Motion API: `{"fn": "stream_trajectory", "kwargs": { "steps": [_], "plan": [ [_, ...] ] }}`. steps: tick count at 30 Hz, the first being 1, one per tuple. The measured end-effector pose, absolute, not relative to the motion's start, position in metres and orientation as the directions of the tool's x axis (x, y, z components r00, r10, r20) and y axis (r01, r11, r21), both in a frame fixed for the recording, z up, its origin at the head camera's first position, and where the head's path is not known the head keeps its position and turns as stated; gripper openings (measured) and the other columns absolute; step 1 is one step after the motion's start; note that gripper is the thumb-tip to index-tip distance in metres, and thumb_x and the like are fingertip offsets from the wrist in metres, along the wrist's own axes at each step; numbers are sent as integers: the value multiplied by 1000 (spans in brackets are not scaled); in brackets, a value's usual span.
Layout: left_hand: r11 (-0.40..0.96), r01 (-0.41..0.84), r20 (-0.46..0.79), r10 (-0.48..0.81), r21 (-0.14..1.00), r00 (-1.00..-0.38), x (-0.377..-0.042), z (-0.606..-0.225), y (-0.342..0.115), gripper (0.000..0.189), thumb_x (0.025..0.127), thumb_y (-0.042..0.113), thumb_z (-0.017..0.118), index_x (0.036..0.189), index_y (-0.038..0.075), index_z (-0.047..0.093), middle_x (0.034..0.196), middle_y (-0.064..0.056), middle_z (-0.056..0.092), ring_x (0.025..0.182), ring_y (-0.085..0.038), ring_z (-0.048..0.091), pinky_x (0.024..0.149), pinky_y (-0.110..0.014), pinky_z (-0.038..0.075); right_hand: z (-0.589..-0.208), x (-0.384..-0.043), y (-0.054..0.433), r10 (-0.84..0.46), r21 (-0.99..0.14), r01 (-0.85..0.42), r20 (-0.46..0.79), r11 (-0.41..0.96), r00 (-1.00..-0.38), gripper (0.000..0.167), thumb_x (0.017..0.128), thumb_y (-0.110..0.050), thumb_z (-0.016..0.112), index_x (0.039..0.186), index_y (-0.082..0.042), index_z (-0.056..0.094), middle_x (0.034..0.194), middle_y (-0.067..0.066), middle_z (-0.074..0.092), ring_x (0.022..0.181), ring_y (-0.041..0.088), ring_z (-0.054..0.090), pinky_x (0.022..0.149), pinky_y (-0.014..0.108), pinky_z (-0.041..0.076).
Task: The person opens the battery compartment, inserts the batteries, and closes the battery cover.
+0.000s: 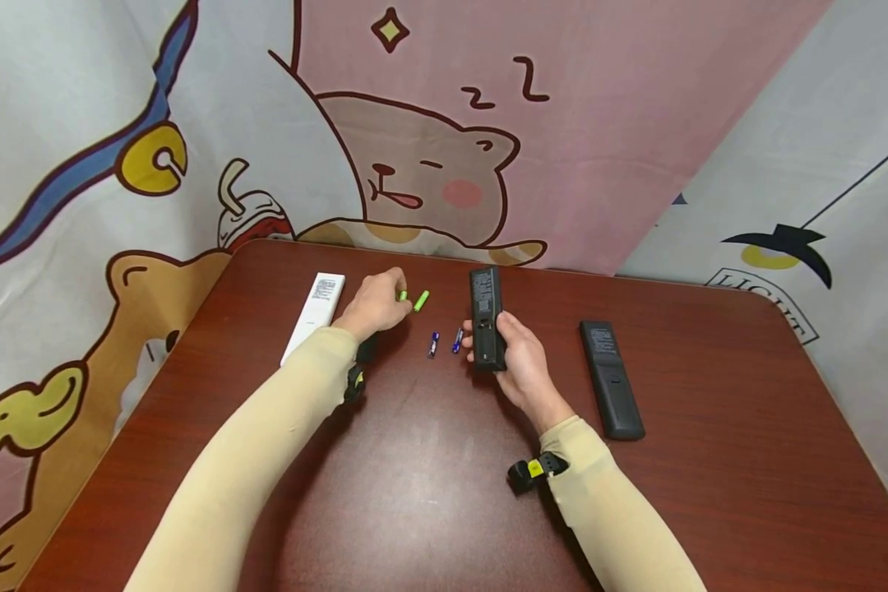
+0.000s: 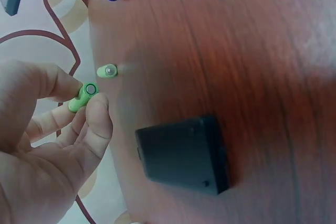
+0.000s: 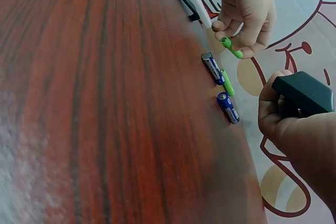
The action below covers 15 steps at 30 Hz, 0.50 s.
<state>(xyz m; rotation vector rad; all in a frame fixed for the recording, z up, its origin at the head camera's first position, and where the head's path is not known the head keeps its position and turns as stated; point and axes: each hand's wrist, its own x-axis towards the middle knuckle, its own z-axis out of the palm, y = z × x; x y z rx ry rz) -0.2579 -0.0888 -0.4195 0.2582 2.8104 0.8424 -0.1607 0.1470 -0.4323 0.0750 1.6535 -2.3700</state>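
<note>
My left hand (image 1: 376, 306) pinches a green battery (image 2: 83, 98) between thumb and fingertips, near the far edge of the table. Another green battery (image 1: 422, 301) lies on the wood just beside that hand. With my right hand (image 1: 521, 362) I grip a black remote control (image 1: 486, 316), its labelled back facing up; fingers wrap under it and the thumb lies along its right side. Two blue batteries (image 1: 433, 344) lie on the table between my hands, left of this remote. A black, flat-ended object (image 2: 178, 156) sits below the left hand, mostly hidden by it in the head view.
To the left lies a white remote control (image 1: 314, 316), label up. A second black remote control (image 1: 611, 380) lies face down on the right. The reddish-brown wooden table (image 1: 429, 493) meets a cartoon-printed curtain (image 1: 429, 164) along its far edge.
</note>
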Motion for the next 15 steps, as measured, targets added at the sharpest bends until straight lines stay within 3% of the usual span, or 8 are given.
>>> {"fn": "stream_trajectory", "kwargs": {
  "steps": [9,15],
  "plan": [
    [770,145,-68,237,621,-969,-252,-416,-88,19,97,14,66,112,7,58,96,-10,63,81,-24,57,70,-36,47,-434,-160,146,-185,-918,226,-172,-327,-967,49,115,-29,23,158,-6,33,137,26,52,95,16,68,83,33,57],
    [739,168,-29,247,653,-969,-248,-415,-86,23,95,11,67,115,3,60,94,-10,63,80,-23,57,70,-34,46,-434,-160,145,-180,-914,225,-172,-337,-969,49,115,-28,23,157,-5,34,138,28,51,96,18,68,81,33,57]
  ]
}}
